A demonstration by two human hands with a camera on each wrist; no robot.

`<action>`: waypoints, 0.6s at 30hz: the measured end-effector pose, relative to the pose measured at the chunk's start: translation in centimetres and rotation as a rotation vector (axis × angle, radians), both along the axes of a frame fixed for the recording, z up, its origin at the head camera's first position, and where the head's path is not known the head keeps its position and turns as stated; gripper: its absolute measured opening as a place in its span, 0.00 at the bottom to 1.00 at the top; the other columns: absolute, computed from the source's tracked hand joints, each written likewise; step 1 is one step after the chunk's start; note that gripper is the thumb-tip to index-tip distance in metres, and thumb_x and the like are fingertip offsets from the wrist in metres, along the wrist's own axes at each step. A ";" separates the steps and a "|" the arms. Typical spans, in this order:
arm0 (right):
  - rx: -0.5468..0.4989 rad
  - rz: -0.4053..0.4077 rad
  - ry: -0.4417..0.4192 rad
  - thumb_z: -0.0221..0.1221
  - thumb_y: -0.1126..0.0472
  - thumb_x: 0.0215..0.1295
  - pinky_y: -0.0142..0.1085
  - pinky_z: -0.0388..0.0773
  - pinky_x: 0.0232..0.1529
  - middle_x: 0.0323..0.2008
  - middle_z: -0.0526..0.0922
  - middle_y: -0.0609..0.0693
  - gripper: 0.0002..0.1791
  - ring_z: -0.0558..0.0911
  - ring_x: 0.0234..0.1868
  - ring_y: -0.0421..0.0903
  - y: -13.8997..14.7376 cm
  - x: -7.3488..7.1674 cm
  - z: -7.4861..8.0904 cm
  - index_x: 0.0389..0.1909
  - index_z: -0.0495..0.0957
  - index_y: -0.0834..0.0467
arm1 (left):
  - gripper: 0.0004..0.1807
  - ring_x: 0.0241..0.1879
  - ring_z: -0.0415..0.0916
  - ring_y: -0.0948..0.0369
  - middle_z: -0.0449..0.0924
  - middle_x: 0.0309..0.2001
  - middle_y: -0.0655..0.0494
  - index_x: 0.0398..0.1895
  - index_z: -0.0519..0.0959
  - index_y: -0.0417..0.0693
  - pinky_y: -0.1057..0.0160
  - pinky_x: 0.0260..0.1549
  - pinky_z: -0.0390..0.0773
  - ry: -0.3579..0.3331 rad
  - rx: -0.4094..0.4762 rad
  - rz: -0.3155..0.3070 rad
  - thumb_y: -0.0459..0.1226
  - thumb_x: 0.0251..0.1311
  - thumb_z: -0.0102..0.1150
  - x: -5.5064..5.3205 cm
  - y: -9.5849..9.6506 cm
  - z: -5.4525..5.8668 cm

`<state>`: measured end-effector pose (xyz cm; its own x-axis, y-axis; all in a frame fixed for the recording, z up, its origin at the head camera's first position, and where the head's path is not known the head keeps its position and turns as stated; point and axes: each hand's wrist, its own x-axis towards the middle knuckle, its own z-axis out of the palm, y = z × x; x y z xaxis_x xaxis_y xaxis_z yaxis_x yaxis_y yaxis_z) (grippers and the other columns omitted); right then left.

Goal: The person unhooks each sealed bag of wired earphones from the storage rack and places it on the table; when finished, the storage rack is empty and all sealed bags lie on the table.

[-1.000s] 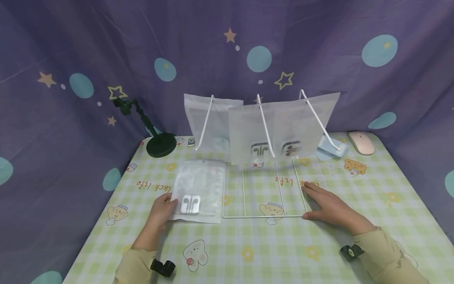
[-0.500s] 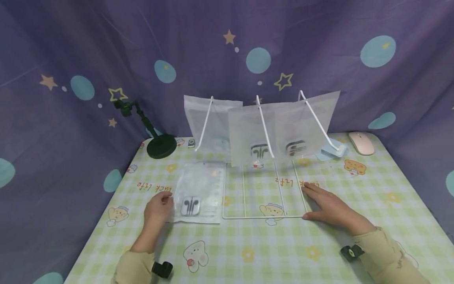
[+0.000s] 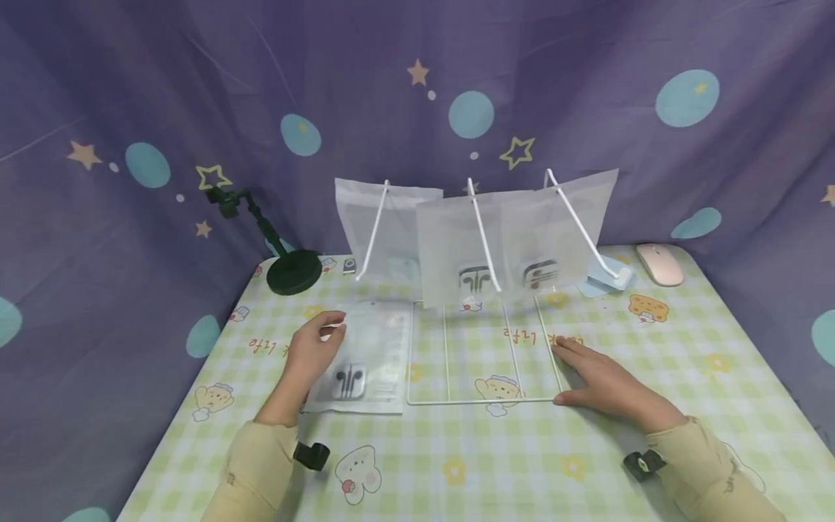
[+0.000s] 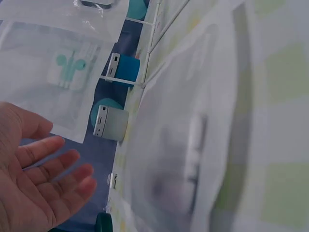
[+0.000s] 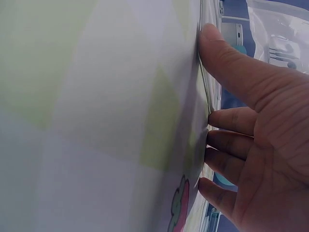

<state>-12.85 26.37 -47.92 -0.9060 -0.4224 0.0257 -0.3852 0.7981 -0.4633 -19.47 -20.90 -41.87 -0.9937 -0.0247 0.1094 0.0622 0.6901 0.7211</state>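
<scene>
A translucent zip bag (image 3: pixel 381 344) with boxed earphones (image 3: pixel 349 382) inside lies flat on the checked tablecloth. Over its left part hovers my left hand (image 3: pixel 313 355), fingers loosely bent and holding nothing; the left wrist view shows its palm (image 4: pixel 34 193) bare. The white wire rack (image 3: pixel 483 401) stands to the right of this bag. Similar bags hang on its prongs: a left one (image 3: pixel 398 232), a middle one (image 3: pixel 450 246) and a right one (image 3: pixel 577 225). My right hand (image 3: pixel 603 380) rests with spread fingers (image 5: pixel 227 147) against the right side of the rack's base.
At the back left stands a dark green stand (image 3: pixel 295 272), with a small grey gadget (image 3: pixel 349 266) beside it. A pink mouse (image 3: pixel 660 264) lies back right, near light blue items (image 3: pixel 603 279) behind the rack. A patterned purple curtain (image 3: pixel 417 130) closes the back.
My left hand has let go of the flat bag's left edge and moved up and right over the bag. The right hand has stayed at the rack's base.
</scene>
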 end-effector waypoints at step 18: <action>0.005 -0.013 -0.010 0.71 0.44 0.51 0.59 0.62 0.63 0.70 0.62 0.66 0.49 0.62 0.68 0.66 0.0 0.1 -0.2 0.68 0.65 0.67 | 0.36 0.68 0.58 0.39 0.54 0.72 0.34 0.75 0.52 0.37 0.46 0.63 0.66 -0.127 0.295 -0.161 0.36 0.69 0.55 -8.2 0.1 -0.7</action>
